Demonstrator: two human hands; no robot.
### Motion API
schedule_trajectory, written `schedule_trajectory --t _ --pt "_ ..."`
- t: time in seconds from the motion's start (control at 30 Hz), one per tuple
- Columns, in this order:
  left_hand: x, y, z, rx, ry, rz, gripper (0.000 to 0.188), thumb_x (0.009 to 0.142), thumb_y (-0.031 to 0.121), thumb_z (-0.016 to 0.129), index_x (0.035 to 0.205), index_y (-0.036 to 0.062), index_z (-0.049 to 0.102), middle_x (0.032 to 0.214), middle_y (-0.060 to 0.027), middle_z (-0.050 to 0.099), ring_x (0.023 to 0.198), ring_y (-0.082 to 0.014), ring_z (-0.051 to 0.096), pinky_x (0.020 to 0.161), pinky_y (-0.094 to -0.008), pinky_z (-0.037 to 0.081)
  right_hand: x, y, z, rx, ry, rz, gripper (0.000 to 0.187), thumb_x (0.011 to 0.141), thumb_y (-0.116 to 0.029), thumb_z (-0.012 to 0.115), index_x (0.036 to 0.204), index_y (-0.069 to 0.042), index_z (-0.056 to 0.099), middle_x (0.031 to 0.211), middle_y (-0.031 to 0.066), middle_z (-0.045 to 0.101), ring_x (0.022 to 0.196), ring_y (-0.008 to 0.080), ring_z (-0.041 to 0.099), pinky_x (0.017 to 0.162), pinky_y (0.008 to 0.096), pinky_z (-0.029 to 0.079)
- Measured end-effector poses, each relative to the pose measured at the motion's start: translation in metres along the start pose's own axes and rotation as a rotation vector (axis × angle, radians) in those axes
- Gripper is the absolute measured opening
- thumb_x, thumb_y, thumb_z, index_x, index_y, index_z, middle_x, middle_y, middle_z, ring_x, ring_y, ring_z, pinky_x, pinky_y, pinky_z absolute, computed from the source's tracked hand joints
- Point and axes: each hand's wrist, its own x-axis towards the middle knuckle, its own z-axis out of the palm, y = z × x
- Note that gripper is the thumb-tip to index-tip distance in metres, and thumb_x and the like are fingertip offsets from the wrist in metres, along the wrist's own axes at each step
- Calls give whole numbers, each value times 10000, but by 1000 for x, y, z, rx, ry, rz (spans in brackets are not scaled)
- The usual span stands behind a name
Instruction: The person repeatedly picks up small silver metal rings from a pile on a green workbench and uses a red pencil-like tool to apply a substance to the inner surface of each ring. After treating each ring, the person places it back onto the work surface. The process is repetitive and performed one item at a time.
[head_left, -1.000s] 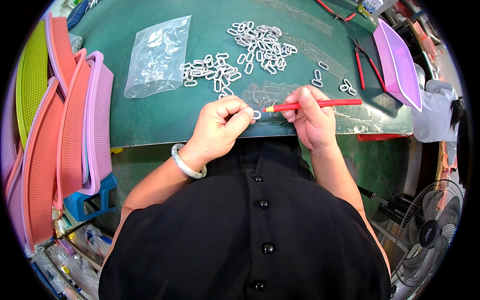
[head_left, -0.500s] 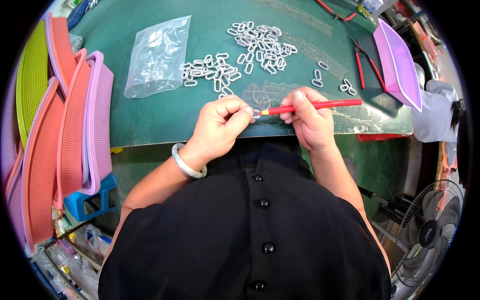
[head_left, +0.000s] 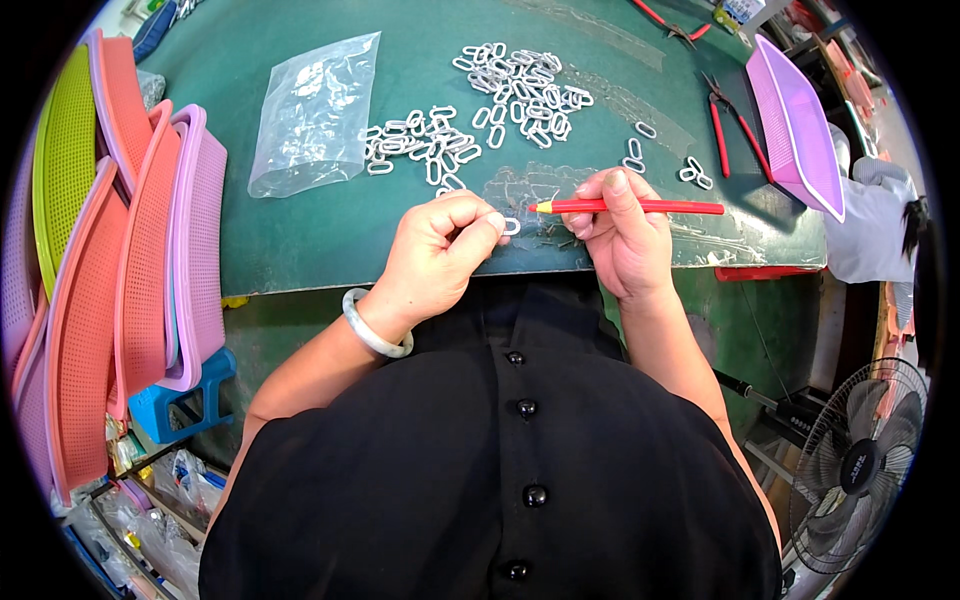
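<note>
Near the table's front edge, my left hand (head_left: 440, 250) pinches a small whitish oval link (head_left: 512, 227), one end of which sticks out past the fingertips. My right hand (head_left: 628, 232) is closed around a red pencil (head_left: 680, 207), its tip pointing left, a little above and right of the link and apart from it. Past my left hand lies a loose pile of oval links (head_left: 425, 145). Farther back is a larger heap of the same links (head_left: 520, 88). A few single links (head_left: 634, 160) lie beyond my right hand.
A clear plastic bag (head_left: 315, 120) lies flat at the left of the green table (head_left: 420, 30). Red-handled pliers (head_left: 735, 130) and a purple basket (head_left: 785, 130) are at the right. Stacked plastic baskets (head_left: 135, 250) stand left, with a blue stool (head_left: 190, 400) below. A fan (head_left: 860, 465) stands lower right.
The red pencil's tip has left the link and moved slightly up and right with my right hand. My left hand keeps its pinch on the link in about the same place.
</note>
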Motion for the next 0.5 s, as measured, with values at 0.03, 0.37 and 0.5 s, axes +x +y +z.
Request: schedule_trajectory --t 0.03,0.37,0.5 --pt "0 0 0 2 -1 -1 181 850 93 493 726 -14 569 726 -9 524 591 -46 458 546 -185 389 0 0 0 8 -3 -2 249 872 -227 521 808 11 559 737 66 566 606 122 520 554 237 403" --pt "0 -2 1 6 -2 20 190 858 101 489 731 -16 568 738 -10 514 598 -47 453 552 -184 387 -1 1 -3 87 -43 -43 246 888 -210 486 805 11 555 715 75 550 602 140 492 546 259 386" --pt "-1 0 0 -46 30 -20 173 859 104 490 757 -1 582 732 -3 534 604 -48 460 557 -188 390 -1 0 -4 123 -59 -71 263 895 -225 469 806 7 554 689 76 546 600 141 487 542 260 379"
